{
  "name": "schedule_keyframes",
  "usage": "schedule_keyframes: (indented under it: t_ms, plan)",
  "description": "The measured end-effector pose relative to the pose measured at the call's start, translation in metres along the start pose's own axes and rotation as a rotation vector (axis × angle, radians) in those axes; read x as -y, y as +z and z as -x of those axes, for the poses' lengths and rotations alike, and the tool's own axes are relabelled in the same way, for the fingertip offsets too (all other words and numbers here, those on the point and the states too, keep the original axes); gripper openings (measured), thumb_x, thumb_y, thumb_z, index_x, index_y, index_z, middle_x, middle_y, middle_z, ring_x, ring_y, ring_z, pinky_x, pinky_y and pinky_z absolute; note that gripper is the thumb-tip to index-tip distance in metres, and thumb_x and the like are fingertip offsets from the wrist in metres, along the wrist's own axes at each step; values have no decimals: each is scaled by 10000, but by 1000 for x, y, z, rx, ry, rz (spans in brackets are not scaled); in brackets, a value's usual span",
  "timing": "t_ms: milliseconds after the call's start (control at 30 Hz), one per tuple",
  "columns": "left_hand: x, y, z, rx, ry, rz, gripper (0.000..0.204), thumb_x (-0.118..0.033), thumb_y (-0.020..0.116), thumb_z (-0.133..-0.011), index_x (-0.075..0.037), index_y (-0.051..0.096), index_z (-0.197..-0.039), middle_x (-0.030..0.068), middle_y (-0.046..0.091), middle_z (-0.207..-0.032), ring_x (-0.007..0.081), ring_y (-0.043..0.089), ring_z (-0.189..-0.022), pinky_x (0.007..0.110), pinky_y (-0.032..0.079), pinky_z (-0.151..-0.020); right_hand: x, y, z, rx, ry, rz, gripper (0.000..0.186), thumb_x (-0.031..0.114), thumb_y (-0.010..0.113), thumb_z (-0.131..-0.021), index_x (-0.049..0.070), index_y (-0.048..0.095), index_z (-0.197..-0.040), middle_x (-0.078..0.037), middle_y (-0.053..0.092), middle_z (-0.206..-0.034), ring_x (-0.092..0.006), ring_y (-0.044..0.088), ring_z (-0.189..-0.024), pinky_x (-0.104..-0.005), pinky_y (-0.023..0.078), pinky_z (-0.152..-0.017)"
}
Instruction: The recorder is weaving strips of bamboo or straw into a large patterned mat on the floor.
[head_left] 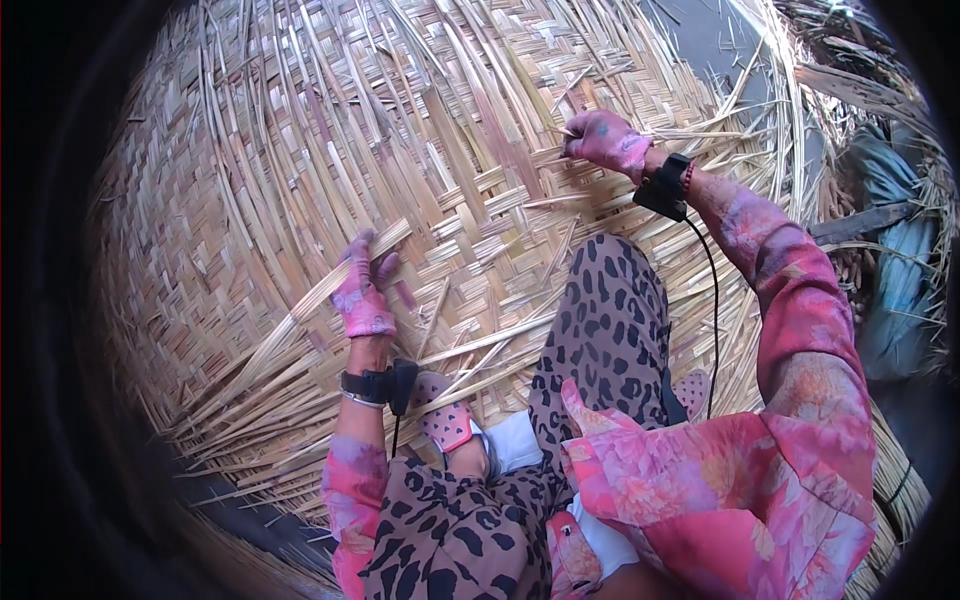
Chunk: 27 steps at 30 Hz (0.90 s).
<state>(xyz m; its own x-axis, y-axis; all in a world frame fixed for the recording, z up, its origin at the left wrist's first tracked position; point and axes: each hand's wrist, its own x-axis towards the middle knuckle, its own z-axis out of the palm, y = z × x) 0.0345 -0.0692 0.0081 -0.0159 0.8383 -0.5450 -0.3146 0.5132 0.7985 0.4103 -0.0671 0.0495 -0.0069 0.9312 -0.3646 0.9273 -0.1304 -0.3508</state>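
A big half-woven mat [210, 280] of flat, pale straw-coloured strips spreads under and in front of me. My left hand [364, 295], in a pink glove, grips a small bundle of flat strips [305, 308] that slants from the mat's lower left edge up past my fingers. Farther off to the right, my right hand [607, 142], also gloved in pink, is closed in a pinch at the ends of strips by the mat's right part. Its fingertips are partly hidden. Long loose strips [450, 140] lie lengthwise over the weave between and beyond my hands.
Unwoven strip ends fan out along the near left edge and the right side. My knee [610, 300] and pink shoe [445, 415] are on or over the mat. At the right stand blue sheeting [890, 260] and piled dry stalks [850, 85]. A black cable [713, 290] hangs from my right wrist.
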Motion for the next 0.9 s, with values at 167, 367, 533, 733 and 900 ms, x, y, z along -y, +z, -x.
schedule_keyframes:
  t_ms: [167, 367, 533, 733, 900]
  plan:
    - [4, -2, -4, -81, -82, -29, 253, -154, 612, -839, -21, 604, -1055, 86, 615, -998, 184, 626, -798, 246, 560, -630, 5, 12, 6, 54, -8, 139, 95, 160, 625, -708, 86, 639, -767, -125, 615, -800, -309, 597, -786, -385, 474, -709]
    - [-7, -1, -7, 77, 6, -198, 224, -140, 565, -864, -23, 592, -1054, 57, 593, -1023, 144, 598, -856, 251, 528, -706, 98, 35, 13, -351, -502, 147, 301, 260, 639, -722, 85, 588, -961, -90, 545, -1010, -273, 514, -999, -396, 417, -838]
    - [-1, -7, 1, 91, 14, -134, 207, -133, 559, -871, -27, 602, -1044, 66, 594, -1030, 157, 596, -889, 253, 541, -677, 115, 55, 15, 26, -389, 409, 300, 255, 611, -728, 87, 595, -977, -115, 556, -950, -278, 534, -971, -405, 434, -813]
    - [-20, -51, 9, -131, 72, 380, 340, -299, 568, -869, -57, 562, -1107, 89, 603, -1004, 210, 612, -888, 354, 553, -728, 191, 73, -1, -217, -652, -251, 276, 127, 593, -746, 114, 569, -1021, -105, 586, -886, -298, 579, -870, -403, 466, -721]
    - [-60, -127, 14, -269, 278, 449, 311, -269, 501, -911, -40, 547, -1116, 85, 613, -933, 206, 619, -857, 333, 550, -703, 254, 93, -20, -60, -574, 8, 261, 182, 649, -694, 149, 610, -949, -88, 608, -894, -285, 585, -857, -408, 463, -717]
